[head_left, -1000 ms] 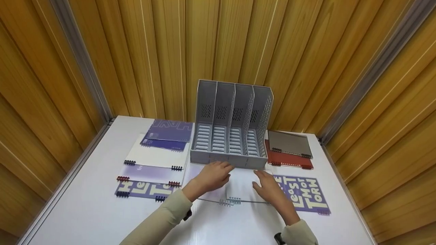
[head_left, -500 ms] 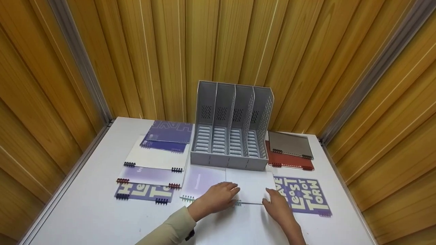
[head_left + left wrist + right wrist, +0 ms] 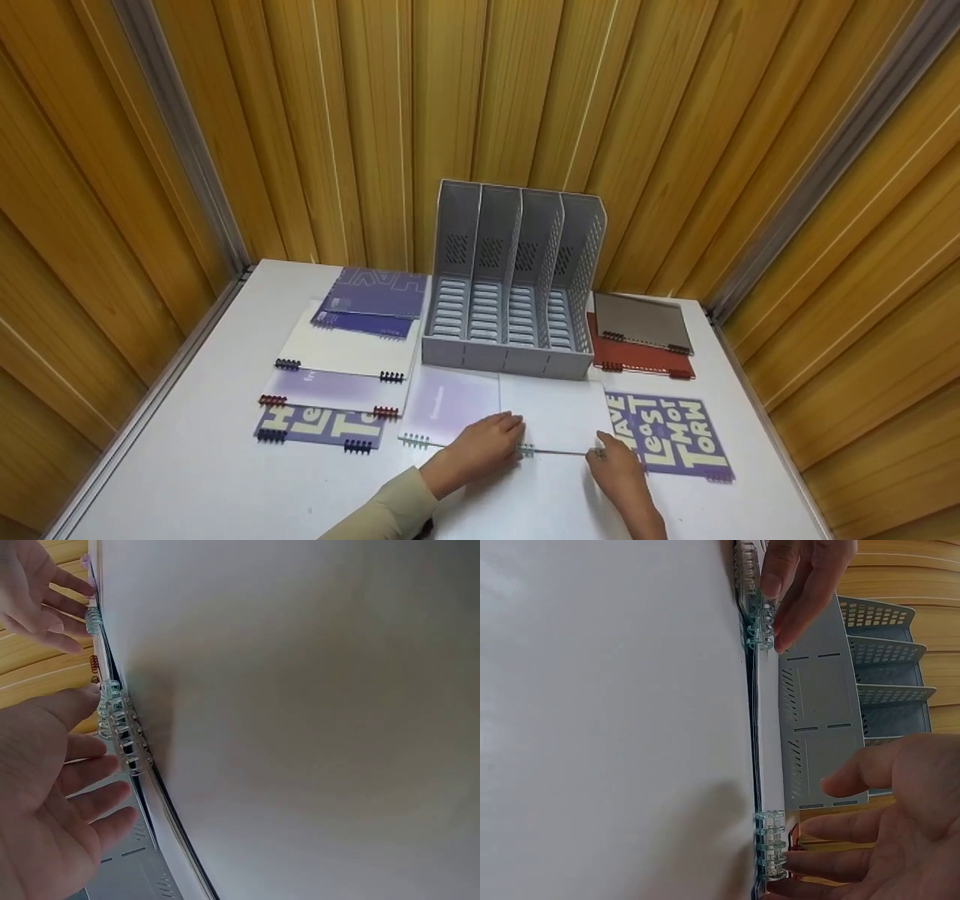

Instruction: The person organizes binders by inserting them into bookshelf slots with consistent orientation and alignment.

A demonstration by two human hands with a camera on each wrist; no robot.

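Observation:
In the head view a white-covered ring-bound notebook (image 3: 559,409) lies in front of the grey file rack (image 3: 506,356), overlapping the right part of a pale purple notebook (image 3: 448,405). My left hand (image 3: 486,446) is at the left set of clear rings on the white notebook. Its thumb reaches those rings (image 3: 120,716) in the left wrist view, with the fingers loosely extended. My right hand (image 3: 621,469) is at the lower right corner. The right wrist view shows its fingers spread beside the other clear rings (image 3: 771,844), thumb held apart.
On the left lie several overlapping notebooks, including a cream one (image 3: 345,352) and a purple one (image 3: 379,292). A lettered purple notebook (image 3: 675,435) lies right of the white one. Behind it are a brown notebook (image 3: 643,321) and a red one (image 3: 637,360). Wood-look panels (image 3: 517,90) enclose the table.
Both hands have moved toward the notebook's near edge, the right one down to its corner rings. My left hand has uncovered more of the pale purple notebook.

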